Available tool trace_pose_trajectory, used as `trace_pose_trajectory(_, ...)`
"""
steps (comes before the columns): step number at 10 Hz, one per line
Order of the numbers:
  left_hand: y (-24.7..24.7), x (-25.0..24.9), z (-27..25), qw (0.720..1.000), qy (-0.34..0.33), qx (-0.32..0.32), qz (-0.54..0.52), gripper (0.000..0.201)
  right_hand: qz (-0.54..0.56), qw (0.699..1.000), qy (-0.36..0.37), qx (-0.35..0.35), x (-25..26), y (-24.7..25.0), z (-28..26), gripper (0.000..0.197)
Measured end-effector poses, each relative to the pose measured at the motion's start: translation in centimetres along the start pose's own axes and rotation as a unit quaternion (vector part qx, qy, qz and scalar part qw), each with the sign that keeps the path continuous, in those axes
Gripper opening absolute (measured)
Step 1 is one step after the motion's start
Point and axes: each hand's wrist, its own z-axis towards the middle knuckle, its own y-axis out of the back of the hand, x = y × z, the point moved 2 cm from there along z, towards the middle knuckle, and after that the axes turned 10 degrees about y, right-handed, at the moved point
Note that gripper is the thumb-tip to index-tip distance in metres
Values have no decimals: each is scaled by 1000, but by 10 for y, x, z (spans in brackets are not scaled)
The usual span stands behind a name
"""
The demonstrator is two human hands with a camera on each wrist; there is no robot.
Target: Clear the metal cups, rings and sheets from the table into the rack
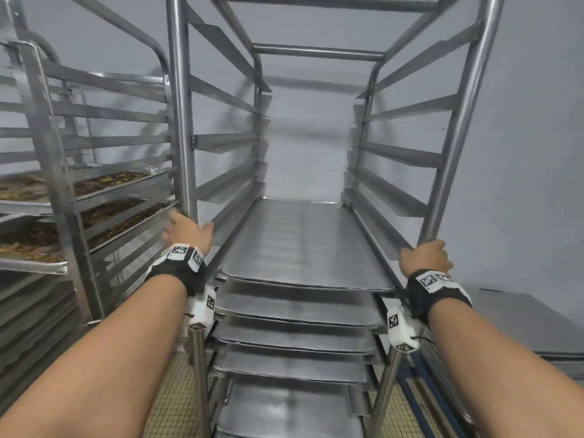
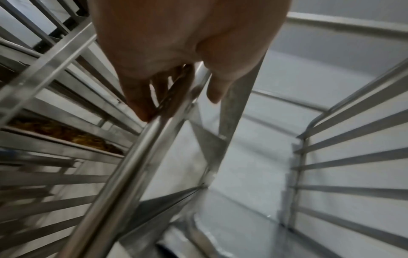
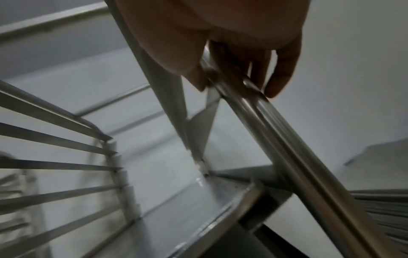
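Observation:
A tall steel rack (image 1: 180,121) stands straight in front of me, with several flat metal sheets (image 1: 300,248) on its lower runners and the upper runners bare. My left hand (image 1: 186,230) straddles the rack's left front post (image 2: 132,157), fingers fairly straight on one side and thumb on the other, blurred. My right hand (image 1: 425,254) grips the right front post (image 3: 298,148) with its fingers curled round it. No cups or rings are in view.
A second rack (image 1: 63,184) stands close on the left and holds trays of brown baked food (image 1: 110,181). A stack of flat metal sheets (image 1: 521,324) lies low on the right. A grey wall is behind, and tiled floor (image 1: 170,390) below.

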Motion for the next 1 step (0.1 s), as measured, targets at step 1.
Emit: trace_pose_trajectory(1,20,5,-28,987,-137,-38,-77,80,11,999,38,-8,9,19,-18,88)
